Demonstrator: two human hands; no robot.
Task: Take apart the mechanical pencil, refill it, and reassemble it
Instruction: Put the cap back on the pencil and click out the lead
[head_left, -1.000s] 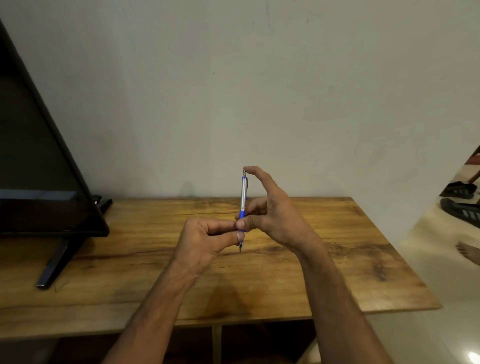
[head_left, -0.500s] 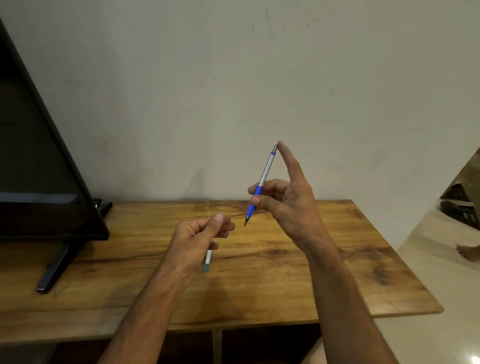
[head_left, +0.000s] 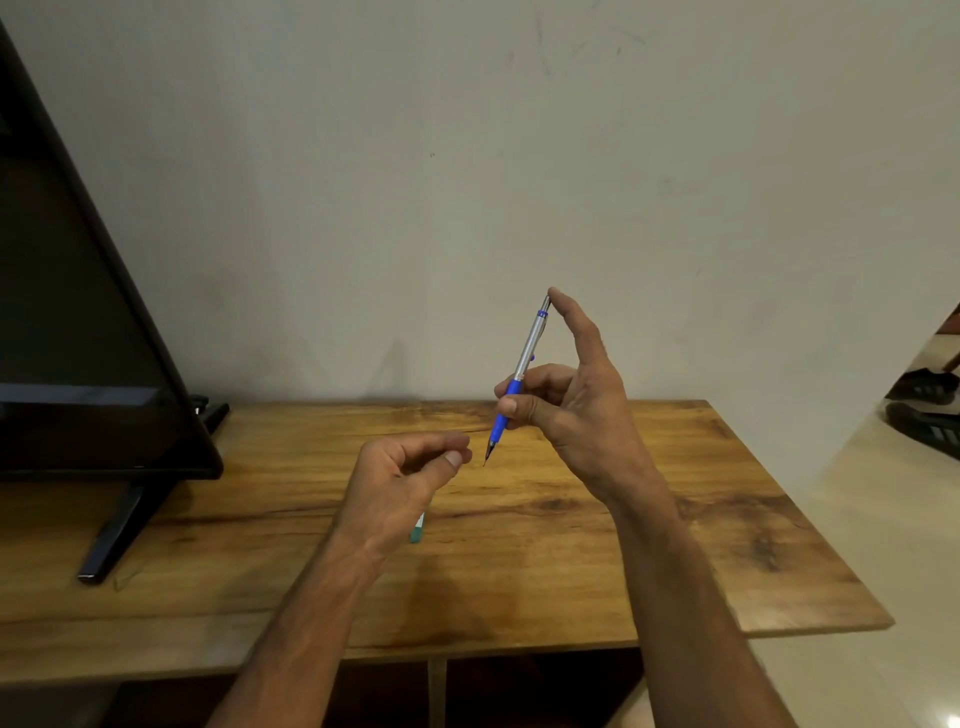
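Your right hand (head_left: 576, 405) holds the mechanical pencil (head_left: 519, 375) tilted above the wooden table (head_left: 675, 545), tip down and forefinger resting on the push-button end, likely so a click can feed lead. Thumb and middle finger pinch its blue grip. Your left hand (head_left: 400, 483) curls just beside the tip, thumb pressed toward forefinger; whether it pinches anything cannot be told, though a small teal-ended piece (head_left: 417, 530) shows beneath it.

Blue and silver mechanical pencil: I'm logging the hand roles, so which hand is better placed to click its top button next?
Right. The right hand already grips the blue and silver mechanical pencil, its index fingertip resting on the top button. The left hand, below the tip, holds a small white and teal tube.
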